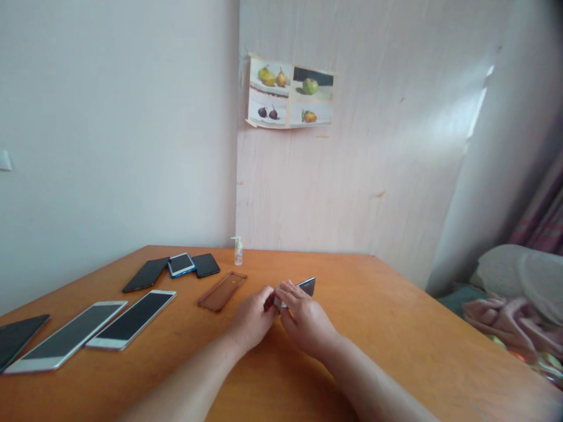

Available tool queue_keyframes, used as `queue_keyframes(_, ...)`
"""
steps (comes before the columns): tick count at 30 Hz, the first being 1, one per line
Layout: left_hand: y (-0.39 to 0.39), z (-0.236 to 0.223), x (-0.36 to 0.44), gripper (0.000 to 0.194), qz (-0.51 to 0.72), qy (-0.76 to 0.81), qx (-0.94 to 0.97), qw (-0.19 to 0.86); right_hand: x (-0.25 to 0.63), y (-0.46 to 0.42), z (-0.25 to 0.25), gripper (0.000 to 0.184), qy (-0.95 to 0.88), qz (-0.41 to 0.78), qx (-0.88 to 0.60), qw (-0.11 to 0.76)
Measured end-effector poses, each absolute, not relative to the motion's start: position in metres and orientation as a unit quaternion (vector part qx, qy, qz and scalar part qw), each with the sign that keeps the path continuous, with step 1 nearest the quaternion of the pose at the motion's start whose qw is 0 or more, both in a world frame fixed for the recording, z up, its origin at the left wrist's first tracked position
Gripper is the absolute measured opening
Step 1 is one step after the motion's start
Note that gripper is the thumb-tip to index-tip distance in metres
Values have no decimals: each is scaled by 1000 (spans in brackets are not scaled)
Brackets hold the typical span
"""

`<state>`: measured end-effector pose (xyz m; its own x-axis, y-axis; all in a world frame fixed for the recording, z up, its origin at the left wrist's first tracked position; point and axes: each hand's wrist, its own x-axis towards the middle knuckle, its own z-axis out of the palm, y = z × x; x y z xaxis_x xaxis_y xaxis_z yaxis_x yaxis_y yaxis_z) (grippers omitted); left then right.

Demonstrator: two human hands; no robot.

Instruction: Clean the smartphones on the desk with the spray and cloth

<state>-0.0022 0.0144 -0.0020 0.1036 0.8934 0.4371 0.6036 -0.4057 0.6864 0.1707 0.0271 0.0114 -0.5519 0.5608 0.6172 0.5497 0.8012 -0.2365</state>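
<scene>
My left hand [254, 316] is closed around the near end of a dark phone [308, 285], which is tilted up off the table with its far corner showing. Across it lies my right hand [308, 319], fingers bent over a small white tissue or cloth [278, 300] pressed to the phone. Most of the phone and the white piece is hidden by the fingers. To the left of my hands, a clear brownish phone case [223, 291] lies flat on the table.
On the orange-brown wooden table [378, 351], a small clear pump bottle [238, 252] stands near the wall. Several phones and tablets lie at the left, among them a white-framed phone [134, 319] and a white-framed tablet [70, 337]. Bedding [514, 316] is beyond the right edge.
</scene>
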Motion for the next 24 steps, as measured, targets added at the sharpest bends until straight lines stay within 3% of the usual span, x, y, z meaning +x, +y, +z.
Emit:
queue_keyframes(8, 15, 0, -4, 8, 410, 537, 724, 137, 205, 63, 11, 38, -781, 0, -506, 366)
queue_keyframes(16, 16, 0, -6, 10, 417, 514, 732, 160, 173, 28, 15, 42, -878, 7, -323, 354)
queue_keyframes(24, 15, 2, -6, 6, 409, 528, 731, 138, 204, 59, 15, 27, -787, 10, -495, 368)
